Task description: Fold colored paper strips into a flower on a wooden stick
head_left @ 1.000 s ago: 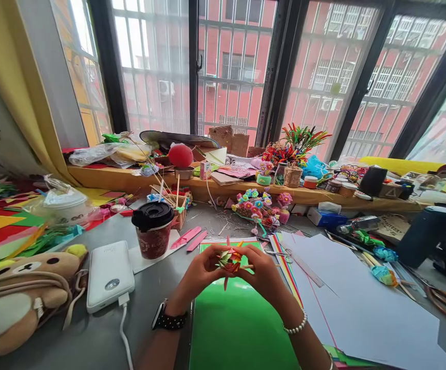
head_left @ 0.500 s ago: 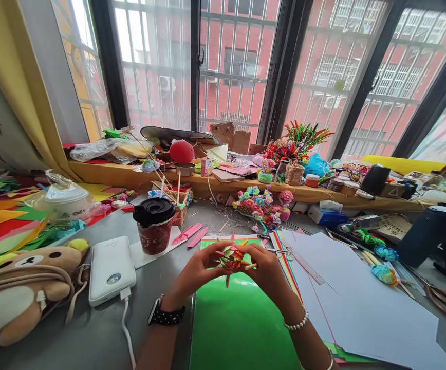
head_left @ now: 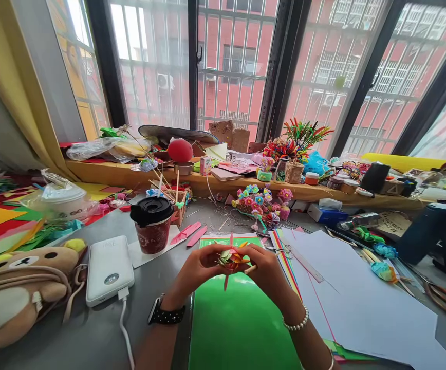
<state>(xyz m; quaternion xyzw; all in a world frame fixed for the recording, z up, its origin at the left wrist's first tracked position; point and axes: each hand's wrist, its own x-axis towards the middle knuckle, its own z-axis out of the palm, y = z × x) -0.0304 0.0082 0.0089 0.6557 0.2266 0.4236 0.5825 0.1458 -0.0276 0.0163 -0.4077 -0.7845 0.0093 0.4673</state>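
Observation:
Between my two hands is a folded paper flower (head_left: pixel 229 258) with pink, pale green and orange pointed petals. My left hand (head_left: pixel 201 264) curls its fingers round the flower's left side. On the other side, my right hand (head_left: pixel 261 262) pinches the orange petals, and a thin pale stick (head_left: pixel 250 270) pokes out beside its fingers. Both hands are above a glossy green sheet (head_left: pixel 242 321). Scissors (head_left: pixel 282 250) lie just right of my right hand, partly over coloured paper strips. Pink paper strips (head_left: pixel 186 233) rest beyond my left hand.
A lidded paper cup (head_left: pixel 153 231) and a white power bank (head_left: pixel 111 270) with a cable stand left, beside a plush bear (head_left: pixel 26 282). White paper sheets (head_left: pixel 361 288) cover the right side. A pipe-cleaner flower bunch (head_left: pixel 259 203) sits at the back, below the crowded windowsill.
My hands stay round the paper flower, which has turned or tilted slightly. The view has shifted a little; the things on the desk are otherwise as before.

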